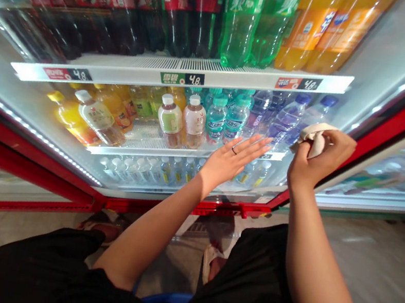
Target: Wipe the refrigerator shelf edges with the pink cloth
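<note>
My left hand (230, 159) is stretched flat, fingers pointing right, a ring on one finger, in front of the middle shelf (140, 148) of a drinks fridge. Nothing is in it. Behind its fingers stand bottles with teal caps (216, 120) and bottles of purple drink (288, 119). My right hand (324, 157) is closed around a bunched pale cloth (315, 137), close to the fridge's right side, by the bottles with blue-purple caps. Whether the cloth touches the side wall, I cannot tell.
Large bottles of cola (177, 6), green soda (244, 18) and orange soda (310, 29) line the upper shelf above a white price rail (230, 81). Small water bottles (145, 167) fill the bottom. A red door frame (29, 157) stands at left; a blue object (168, 299) lies below me.
</note>
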`<state>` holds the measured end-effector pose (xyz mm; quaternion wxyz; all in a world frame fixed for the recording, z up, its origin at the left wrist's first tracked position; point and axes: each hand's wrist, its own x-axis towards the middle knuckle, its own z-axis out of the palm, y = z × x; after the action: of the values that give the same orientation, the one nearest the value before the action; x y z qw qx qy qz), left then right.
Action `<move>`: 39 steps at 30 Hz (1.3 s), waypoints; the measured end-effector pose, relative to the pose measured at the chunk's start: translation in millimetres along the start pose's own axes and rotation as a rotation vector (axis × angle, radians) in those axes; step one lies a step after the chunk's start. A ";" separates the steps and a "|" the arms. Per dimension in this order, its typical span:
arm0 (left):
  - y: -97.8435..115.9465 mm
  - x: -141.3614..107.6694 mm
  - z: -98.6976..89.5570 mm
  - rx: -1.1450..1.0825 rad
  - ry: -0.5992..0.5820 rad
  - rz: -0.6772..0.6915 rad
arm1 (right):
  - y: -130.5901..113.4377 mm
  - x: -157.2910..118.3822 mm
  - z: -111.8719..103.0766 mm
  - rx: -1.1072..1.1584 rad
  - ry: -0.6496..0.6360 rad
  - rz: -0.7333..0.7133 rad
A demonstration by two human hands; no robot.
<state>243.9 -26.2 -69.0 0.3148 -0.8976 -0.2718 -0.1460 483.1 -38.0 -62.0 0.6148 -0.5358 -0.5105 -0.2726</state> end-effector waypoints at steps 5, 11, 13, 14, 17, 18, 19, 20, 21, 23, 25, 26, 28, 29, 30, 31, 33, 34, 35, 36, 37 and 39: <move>0.1 -0.6 4.4 -0.028 0.029 -0.007 | 2.8 -0.3 2.3 -0.019 0.011 0.028; -0.3 -1.0 3.3 -0.042 0.011 -0.009 | -0.7 -0.9 2.9 -0.004 0.044 -0.022; -0.4 -1.1 2.7 -0.041 0.014 -0.011 | -0.9 -0.7 2.5 -0.002 0.037 -0.014; -0.4 -1.2 2.5 -0.038 0.014 -0.011 | -0.8 -0.5 2.2 -0.003 0.031 -0.004; -0.3 -1.5 3.2 -0.024 0.014 -0.012 | -0.4 0.1 1.0 -0.017 0.006 0.031; -0.2 -1.7 3.7 -0.020 0.016 -0.012 | -0.5 0.3 0.6 -0.023 -0.001 0.040; -0.1 -1.9 4.2 -0.017 0.020 -0.013 | -0.8 0.5 0.2 -0.028 -0.007 0.046; 0.0 -2.0 4.7 -0.016 0.024 -0.013 | -1.2 0.7 -0.2 -0.031 -0.007 0.049; 0.1 -2.2 5.2 -0.015 0.027 -0.014 | -1.7 0.9 -0.6 -0.033 -0.006 0.048; 0.3 -2.4 5.9 -0.014 0.027 -0.013 | -2.3 1.1 -1.0 -0.032 0.008 0.042; 0.5 -2.4 6.3 -0.009 0.022 -0.011 | -2.3 1.0 -1.1 -0.030 0.022 0.033; 0.6 -2.4 6.5 -0.006 0.022 -0.011 | -2.2 0.9 -1.1 -0.030 0.026 0.032; 0.7 -2.2 7.1 -0.003 0.031 -0.012 | -1.9 0.6 -1.1 -0.031 0.029 0.040; 0.7 -2.0 7.5 -0.006 0.037 -0.013 | -1.9 0.5 -1.1 -0.033 0.028 0.046; 0.7 -1.9 8.1 -0.011 0.043 -0.014 | -2.0 0.3 -1.2 -0.035 0.025 0.051; 0.6 -1.7 8.8 -0.020 0.049 -0.014 | -2.3 0.3 -1.2 -0.037 0.022 0.053; 0.5 -1.4 10.4 -0.040 0.054 -0.012 | -3.4 0.3 -1.4 -0.046 0.020 0.054; 0.6 -1.3 11.3 -0.049 0.055 -0.012 | -4.0 0.3 -1.5 -0.054 0.019 0.058; 0.8 -1.1 12.1 -0.056 0.056 -0.012 | -4.7 0.4 -1.5 -0.062 0.016 0.064; 1.2 -1.0 12.9 -0.060 0.055 -0.014 | -5.4 0.4 -1.6 -0.070 0.014 0.071; 1.7 -1.0 13.5 -0.061 0.056 -0.017 | -6.0 0.5 -1.7 -0.075 0.012 0.078; 2.9 -1.0 13.9 -0.060 0.062 -0.025 | -6.7 0.7 -1.7 -0.077 0.017 0.084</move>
<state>246.1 -19.6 -81.5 0.2943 -0.8981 -0.2688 -0.1858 478.0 -41.3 -58.6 0.6088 -0.5778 -0.4715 -0.2706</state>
